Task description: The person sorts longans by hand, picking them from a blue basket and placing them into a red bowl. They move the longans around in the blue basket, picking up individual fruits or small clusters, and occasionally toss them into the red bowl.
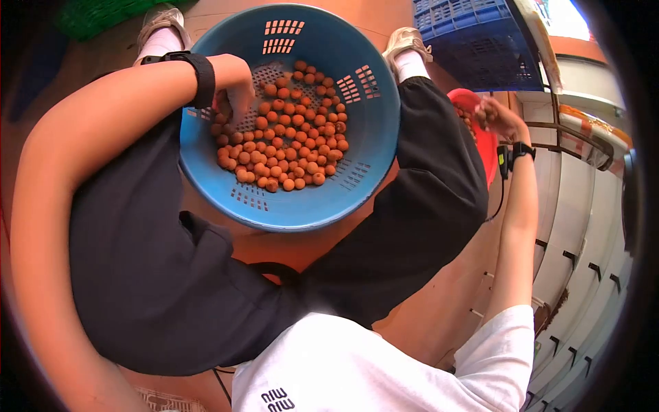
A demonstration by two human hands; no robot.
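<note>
Small round brown fruits, longans by their look (292, 147), lie loosely spread over the bottom of a blue plastic basket (288, 213) between my legs. My left hand (235, 82) reaches down into its left side, close to the fruits. The thumb hangs apart from the curled fingers, whose tips are partly hidden. Out to the right, my right hand (500, 118) is over the edge of a red basin (489, 147) that holds more of the fruits. Its fingers are bent inward, and what they hold, if anything, is too small to make out.
A blue crate (473, 48) stands beyond my right foot, and a green crate (96, 15) sits at the far left. White shelving or panels (573, 226) with black brackets line the right side. My knees flank the basket.
</note>
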